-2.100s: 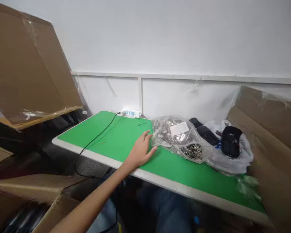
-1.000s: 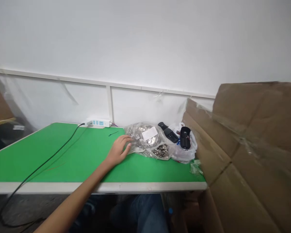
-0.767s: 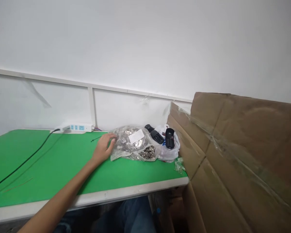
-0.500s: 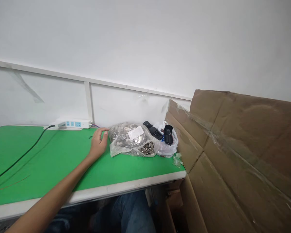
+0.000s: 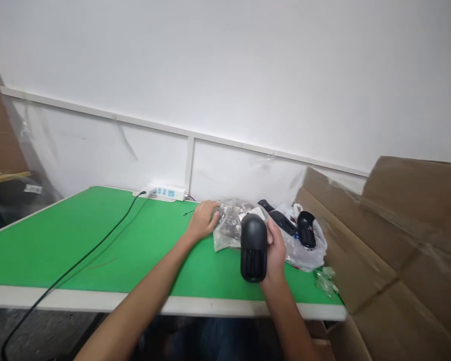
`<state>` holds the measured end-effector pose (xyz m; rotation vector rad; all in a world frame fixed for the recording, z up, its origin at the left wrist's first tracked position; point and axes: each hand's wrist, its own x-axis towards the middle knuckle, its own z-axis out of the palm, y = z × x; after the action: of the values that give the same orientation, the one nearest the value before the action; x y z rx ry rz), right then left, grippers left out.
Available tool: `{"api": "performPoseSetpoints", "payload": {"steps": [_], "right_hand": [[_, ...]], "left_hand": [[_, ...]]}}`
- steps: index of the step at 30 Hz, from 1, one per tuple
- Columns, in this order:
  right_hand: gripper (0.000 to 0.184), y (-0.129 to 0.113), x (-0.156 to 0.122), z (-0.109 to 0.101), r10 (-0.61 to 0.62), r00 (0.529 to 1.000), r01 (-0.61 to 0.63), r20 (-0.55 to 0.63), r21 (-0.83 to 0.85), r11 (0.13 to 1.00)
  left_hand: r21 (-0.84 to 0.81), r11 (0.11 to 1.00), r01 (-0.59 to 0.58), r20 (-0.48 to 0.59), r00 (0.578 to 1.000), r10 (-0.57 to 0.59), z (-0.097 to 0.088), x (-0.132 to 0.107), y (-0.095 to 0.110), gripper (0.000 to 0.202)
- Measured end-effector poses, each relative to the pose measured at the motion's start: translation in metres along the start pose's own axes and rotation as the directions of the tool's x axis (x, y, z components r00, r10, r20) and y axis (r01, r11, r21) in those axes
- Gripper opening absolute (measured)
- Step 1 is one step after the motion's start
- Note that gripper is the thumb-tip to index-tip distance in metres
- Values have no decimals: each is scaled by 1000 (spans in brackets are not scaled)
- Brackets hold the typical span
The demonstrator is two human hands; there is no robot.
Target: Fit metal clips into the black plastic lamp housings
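Note:
My right hand point(image 5: 276, 250) is wrapped round a black computer mouse point(image 5: 253, 245), held up over the front of the green tabletop. The mouse stands nearly upright, with a dark recess in its lower half. My left hand point(image 5: 203, 220) rests by the left edge of a clear plastic bag point(image 5: 227, 228) of small metal parts, thumb apart from the fingers and touching the bag. Part of that bag is hidden behind the mouse. To its right, black mouse-shaped pieces point(image 5: 306, 229) lie on a white plastic bag point(image 5: 304, 258).
A white power strip point(image 5: 171, 193) sits at the table's back edge, and its black cable point(image 5: 93, 249) runs across the green tabletop point(image 5: 146, 250). Large cardboard point(image 5: 409, 250) borders the right side. Crumpled clear plastic point(image 5: 325, 281) lies at the front right corner.
My right hand has come into view with the black mouse in it. My left hand stays by the bag of metal parts. The view has swung left, so the table appears further right.

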<state>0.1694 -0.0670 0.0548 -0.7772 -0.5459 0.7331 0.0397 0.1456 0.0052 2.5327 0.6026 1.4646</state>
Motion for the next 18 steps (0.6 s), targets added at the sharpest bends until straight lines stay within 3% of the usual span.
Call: {"api": "performPoseSetpoints", "payload": {"steps": [3,6,13,18], "right_hand": [[38,8,64,31,230,962,-252,146,157,955],[31,24,99,36,349,913,-388,213,180,904],[21,56,120,16,316,935,-351,159,305,885],[25,69,117,16,229,958,-270,174,266,925]], "left_hand": [[9,999,-34,0,999,34,5,1,-5,43],[5,999,-38,-16,999,38,7,-3,-6,49],[-39,980,-197,146,969,201,13,-15,20,67],[-93,991,-100,120,987,111,19,-19,39,57]]}}
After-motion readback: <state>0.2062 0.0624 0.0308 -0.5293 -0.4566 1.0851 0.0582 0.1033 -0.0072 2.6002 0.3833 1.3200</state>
